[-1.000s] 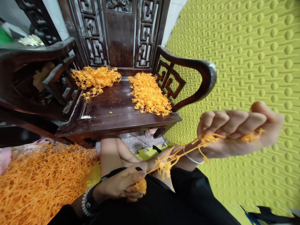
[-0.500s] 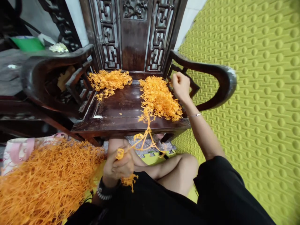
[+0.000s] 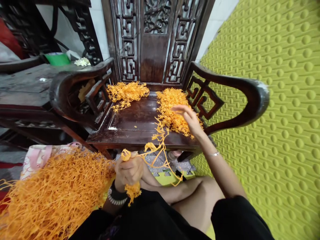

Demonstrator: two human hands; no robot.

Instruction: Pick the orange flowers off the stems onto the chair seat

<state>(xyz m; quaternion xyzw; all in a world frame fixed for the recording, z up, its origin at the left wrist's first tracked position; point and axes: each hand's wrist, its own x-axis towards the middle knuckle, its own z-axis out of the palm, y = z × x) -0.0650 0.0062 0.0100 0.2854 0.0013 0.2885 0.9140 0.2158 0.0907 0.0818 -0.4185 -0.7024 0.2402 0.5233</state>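
My left hand [image 3: 130, 170] is closed around a bundle of orange branching strands [image 3: 133, 191], which pokes out above and below the fist. From it a thin forked strand [image 3: 163, 151] stretches to the right, past the chair's front edge. Fingers apart and holding nothing, my right hand [image 3: 188, 118] is over the right orange heap [image 3: 172, 100] on the seat of a dark wooden chair [image 3: 135, 116]. Whether it touches the heap I cannot tell. A smaller orange heap [image 3: 128, 91] lies at the seat's back left.
A large pile of long orange strands [image 3: 60, 196] lies at the lower left beside a white and pink bag [image 3: 37, 158]. Carved armrests flank the seat. On the side table [image 3: 25, 85] are a green container [image 3: 58, 59] and pale flowers [image 3: 82, 62]. Yellow-green matting [image 3: 275, 150] is at right.
My right hand has moved from beside the right armrest to over the right heap, and its fingers have opened. My left hand still grips the bundle. The view has shifted slightly.
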